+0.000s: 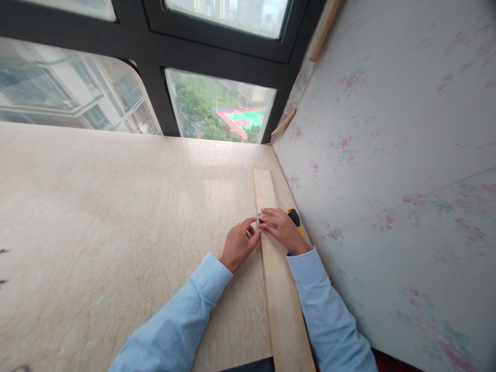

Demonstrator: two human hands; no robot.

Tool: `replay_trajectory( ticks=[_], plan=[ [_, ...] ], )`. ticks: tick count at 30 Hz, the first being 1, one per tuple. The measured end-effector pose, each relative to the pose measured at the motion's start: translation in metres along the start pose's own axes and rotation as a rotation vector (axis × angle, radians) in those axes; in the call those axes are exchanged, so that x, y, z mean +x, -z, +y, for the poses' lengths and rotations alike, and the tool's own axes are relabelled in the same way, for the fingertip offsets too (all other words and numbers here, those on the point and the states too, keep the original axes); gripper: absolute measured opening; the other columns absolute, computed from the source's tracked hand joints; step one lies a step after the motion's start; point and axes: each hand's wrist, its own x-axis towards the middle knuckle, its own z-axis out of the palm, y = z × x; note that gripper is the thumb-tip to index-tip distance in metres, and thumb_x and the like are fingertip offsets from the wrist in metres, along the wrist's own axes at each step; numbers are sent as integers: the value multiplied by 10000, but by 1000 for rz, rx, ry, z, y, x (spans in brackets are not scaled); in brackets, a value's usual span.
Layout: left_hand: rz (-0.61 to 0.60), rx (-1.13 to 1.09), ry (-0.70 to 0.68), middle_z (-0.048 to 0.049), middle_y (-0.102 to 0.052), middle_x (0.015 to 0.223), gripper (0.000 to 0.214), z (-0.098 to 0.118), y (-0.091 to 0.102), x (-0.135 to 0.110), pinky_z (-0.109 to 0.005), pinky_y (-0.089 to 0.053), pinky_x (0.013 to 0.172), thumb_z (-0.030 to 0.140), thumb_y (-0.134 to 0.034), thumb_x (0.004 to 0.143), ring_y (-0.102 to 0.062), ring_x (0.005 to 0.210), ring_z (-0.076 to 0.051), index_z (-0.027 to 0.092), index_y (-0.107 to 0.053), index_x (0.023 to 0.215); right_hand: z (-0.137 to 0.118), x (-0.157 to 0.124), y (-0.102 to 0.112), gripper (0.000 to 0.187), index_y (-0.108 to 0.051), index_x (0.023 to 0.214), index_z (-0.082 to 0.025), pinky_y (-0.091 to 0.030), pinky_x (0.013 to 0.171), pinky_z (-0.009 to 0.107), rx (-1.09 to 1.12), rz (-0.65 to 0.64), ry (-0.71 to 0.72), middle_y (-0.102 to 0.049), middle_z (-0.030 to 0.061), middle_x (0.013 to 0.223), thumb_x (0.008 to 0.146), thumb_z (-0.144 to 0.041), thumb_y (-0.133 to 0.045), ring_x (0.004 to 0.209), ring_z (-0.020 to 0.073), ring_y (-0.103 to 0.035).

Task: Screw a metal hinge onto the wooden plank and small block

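Note:
A long pale wooden board [284, 299] lies on the stone sill, running away from me. At its left edge, a small silvery metal plate [259, 221] is pinched between my hands; whether it is a hinge or a bracket I cannot make out. My left hand [241, 242] grips it from the left, thumb and forefinger closed. From the right, my right hand [282, 227] rests over the board, its fingers closed on the plate's other side. Just beyond the right hand is a yellow and black tool [294, 217], partly hidden by that hand.
The marbled sill [116, 232] spreads to the left. A flowered wallpapered wall [387, 181] rises close on the right. Dark window frames [151, 88] stand at the back. A dark object [251, 365] shows at the bottom edge, and small dark bits [3, 281] at the far left.

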Motion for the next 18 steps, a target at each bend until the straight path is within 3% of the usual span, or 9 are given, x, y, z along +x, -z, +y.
replay_trajectory(
  ticks=[6,14,18],
  plan=[
    [-72,22,46,-14,-683,777,428,16,-5,-20,-252,-461,657,281,-589,855,-636,685,-147,176,-525,1265,-2,1,1,224,-740,1066,-199,-467,1040,467,43,-11,-34,-663,122,1235,907,-201,-582,1186,244,-584],
    [-64,-123,69,-14,-684,775,420,12,-5,-22,-240,-483,660,239,-588,832,-641,684,-132,169,-531,1242,-4,0,2,395,-735,1084,-203,-451,1062,472,82,-16,-69,-648,107,1260,867,-43,-447,1214,230,-565],
    [-73,-160,57,-10,-681,775,433,11,-5,-24,-232,-490,651,228,-597,819,-639,674,-123,170,-533,1243,-2,0,2,366,-732,1087,-213,-451,1060,476,69,-21,-53,-649,105,1259,877,-68,-471,1213,230,-569]
  ],
)
